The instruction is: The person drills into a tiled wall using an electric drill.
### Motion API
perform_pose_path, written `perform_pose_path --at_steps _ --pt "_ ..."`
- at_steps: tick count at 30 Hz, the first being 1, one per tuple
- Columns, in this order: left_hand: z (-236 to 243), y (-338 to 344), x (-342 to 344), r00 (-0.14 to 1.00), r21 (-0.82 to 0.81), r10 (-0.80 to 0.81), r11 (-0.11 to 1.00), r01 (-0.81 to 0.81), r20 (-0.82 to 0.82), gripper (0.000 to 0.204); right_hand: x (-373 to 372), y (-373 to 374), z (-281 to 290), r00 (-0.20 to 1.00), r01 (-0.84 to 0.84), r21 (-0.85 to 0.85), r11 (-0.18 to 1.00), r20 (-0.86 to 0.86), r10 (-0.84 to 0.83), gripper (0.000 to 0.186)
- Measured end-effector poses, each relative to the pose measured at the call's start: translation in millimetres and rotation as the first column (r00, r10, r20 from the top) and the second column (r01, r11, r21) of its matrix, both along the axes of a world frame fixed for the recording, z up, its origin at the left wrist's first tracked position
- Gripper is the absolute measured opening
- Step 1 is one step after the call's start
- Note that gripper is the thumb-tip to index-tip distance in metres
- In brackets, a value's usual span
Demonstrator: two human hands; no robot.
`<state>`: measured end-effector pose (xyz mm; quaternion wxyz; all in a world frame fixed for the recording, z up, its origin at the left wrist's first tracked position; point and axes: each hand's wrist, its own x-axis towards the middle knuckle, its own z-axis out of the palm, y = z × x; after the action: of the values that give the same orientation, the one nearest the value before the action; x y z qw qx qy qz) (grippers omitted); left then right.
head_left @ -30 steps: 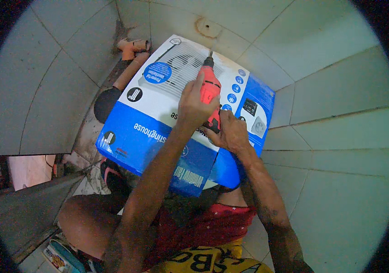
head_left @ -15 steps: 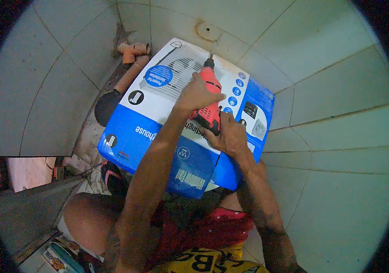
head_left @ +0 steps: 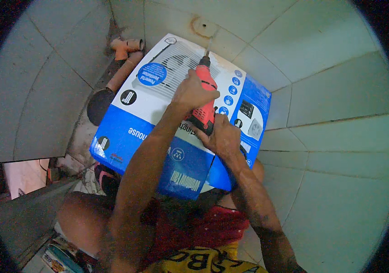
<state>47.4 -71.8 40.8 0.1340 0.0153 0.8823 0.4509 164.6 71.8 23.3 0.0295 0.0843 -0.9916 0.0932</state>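
A red and black power drill (head_left: 207,81) points away from me, over a blue and white fan box (head_left: 126,129). Its long thin bit (head_left: 209,46) reaches past the box's far edge to the tiled wall; whether the tip has entered the wall I cannot tell. My left hand (head_left: 193,94) is wrapped over the drill's body from the left side. At the rear end, my right hand (head_left: 224,136) grips the drill's black back part, its fingers partly hidden. The box lies tilted in front of me, above my lap.
Near the bit, the wall (head_left: 258,18) has a small dark hole (head_left: 204,25) ringed by a brown stain. Orange pipes (head_left: 124,75) stand in the left corner, by a dark round object (head_left: 99,108). Tiled walls close in on both sides. A box-like package (head_left: 60,259) lies at lower left.
The whole view has shifted slightly, so the box, drill and wall sit a little higher and further left. Both hands keep their hold on the drill.
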Motion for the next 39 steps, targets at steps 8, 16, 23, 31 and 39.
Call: perform_pose_path --at_steps 8,16,23,31,39 --pt "5.8 -5.0 -1.0 0.995 0.051 -0.026 0.998 0.021 0.099 0.102 1.7 -8.4 6.6 1.000 0.027 0.021 0.999 0.005 -0.027 0.076" --pt "2.7 -4.5 -2.0 0.997 0.026 -0.039 0.999 0.037 0.059 0.101 2.7 -9.1 3.6 0.999 0.023 0.057 0.998 -0.046 -0.020 0.075" --pt "2.1 -4.8 -2.4 0.996 0.016 -0.045 0.999 0.044 0.081 0.104 2.8 -9.0 4.0 0.999 0.040 0.054 0.998 -0.027 -0.038 0.074" --pt "-9.0 -4.3 -6.9 0.998 -0.012 -0.066 0.998 0.065 -0.021 0.114 3.7 -11.5 6.1 0.999 0.034 0.019 0.999 -0.039 -0.033 0.073" --pt "-8.4 -3.6 -6.6 0.997 0.021 -0.056 0.998 0.057 -0.046 0.111 4.1 -11.4 1.9 0.995 0.035 0.025 0.999 -0.099 -0.033 0.072"
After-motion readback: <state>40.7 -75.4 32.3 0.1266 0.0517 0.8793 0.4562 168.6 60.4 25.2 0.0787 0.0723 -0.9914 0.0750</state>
